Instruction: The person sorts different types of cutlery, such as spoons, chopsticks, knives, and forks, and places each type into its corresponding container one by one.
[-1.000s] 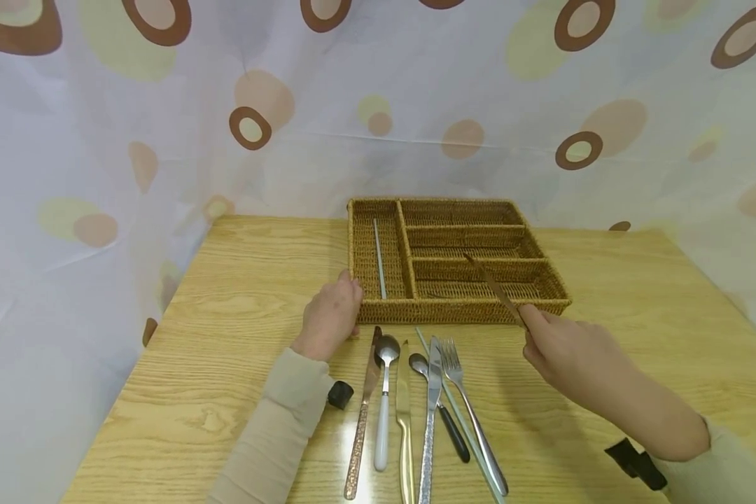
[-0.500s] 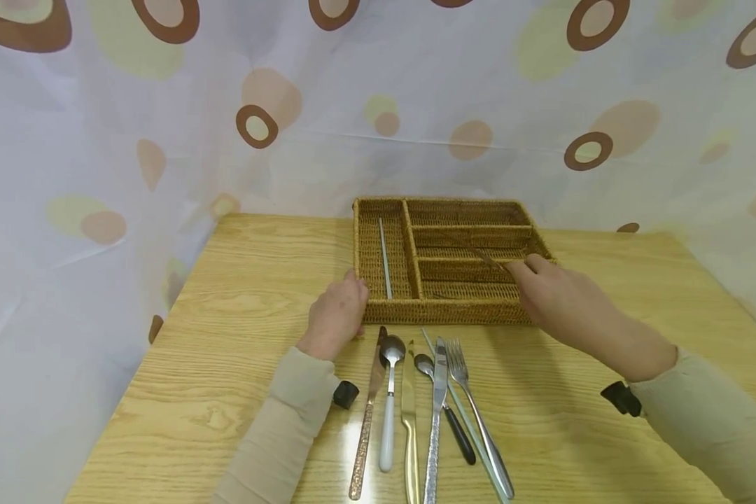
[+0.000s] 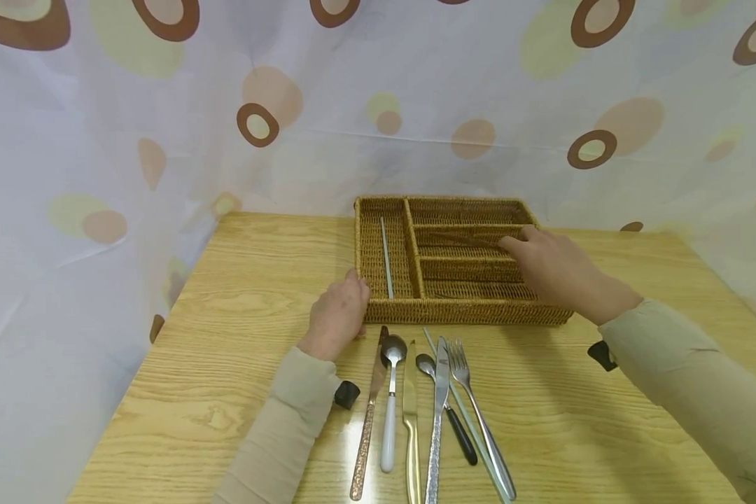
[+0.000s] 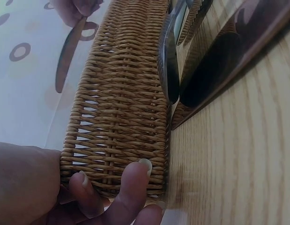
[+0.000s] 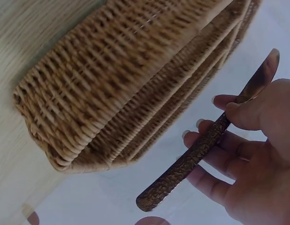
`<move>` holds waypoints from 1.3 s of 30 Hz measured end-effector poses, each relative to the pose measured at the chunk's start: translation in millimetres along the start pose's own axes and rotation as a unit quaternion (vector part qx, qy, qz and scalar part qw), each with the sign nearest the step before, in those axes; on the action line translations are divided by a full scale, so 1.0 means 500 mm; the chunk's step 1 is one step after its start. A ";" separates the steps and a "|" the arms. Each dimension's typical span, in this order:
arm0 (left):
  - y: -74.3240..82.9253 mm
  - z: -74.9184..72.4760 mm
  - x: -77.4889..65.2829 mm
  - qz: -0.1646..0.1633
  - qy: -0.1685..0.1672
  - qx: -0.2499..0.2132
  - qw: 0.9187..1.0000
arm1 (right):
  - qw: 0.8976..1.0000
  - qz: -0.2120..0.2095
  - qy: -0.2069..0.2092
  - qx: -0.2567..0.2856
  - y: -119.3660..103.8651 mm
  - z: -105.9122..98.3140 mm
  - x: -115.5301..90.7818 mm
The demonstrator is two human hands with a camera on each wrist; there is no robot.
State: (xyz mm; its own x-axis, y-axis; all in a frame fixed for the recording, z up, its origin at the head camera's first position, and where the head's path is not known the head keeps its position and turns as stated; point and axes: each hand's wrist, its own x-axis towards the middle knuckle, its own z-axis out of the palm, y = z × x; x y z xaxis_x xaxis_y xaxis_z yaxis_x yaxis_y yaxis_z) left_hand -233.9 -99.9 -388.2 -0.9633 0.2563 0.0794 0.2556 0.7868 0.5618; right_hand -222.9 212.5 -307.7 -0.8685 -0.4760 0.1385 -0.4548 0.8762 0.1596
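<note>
A wicker cutlery tray (image 3: 466,311) with several compartments stands at the back of the table. My left hand (image 3: 337,311) grips its front left corner, fingers curled under the wicker in the left wrist view. Between thumb and fingers my right hand (image 3: 557,269) pinches a copper-coloured table knife (image 5: 196,152) with a patterned handle. That hand is over the tray's right side, with the blade pointing left across the middle compartment. A pale chopstick (image 3: 387,259) lies lengthwise in the left compartment.
In front of the tray lie another copper knife (image 3: 368,420), a white-handled spoon (image 3: 388,427), a gold knife (image 3: 411,406), a silver knife (image 3: 438,406), a black-handled spoon (image 3: 460,434), a fork (image 3: 479,420) and a second chopstick (image 3: 430,341). A patterned cloth (image 3: 327,168) hangs behind.
My right hand has moved left and away from me over the tray, carrying the knife from the front edge to the middle compartment. The left hand keeps its grip on the corner.
</note>
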 end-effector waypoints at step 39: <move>0.000 0.002 -0.001 -0.015 -0.009 -0.019 1.000 | 0.975 -0.020 -0.196 0.103 0.071 0.078 0.118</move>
State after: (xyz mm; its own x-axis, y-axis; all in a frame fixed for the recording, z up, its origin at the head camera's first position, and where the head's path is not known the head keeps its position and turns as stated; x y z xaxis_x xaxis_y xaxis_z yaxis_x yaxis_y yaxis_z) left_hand -233.6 -99.5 -388.9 -0.9690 0.2426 0.0474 0.2226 0.7730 0.5941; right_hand -298.1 218.4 -332.0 -0.8400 -0.4796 -0.2540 -0.4843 0.8736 -0.0478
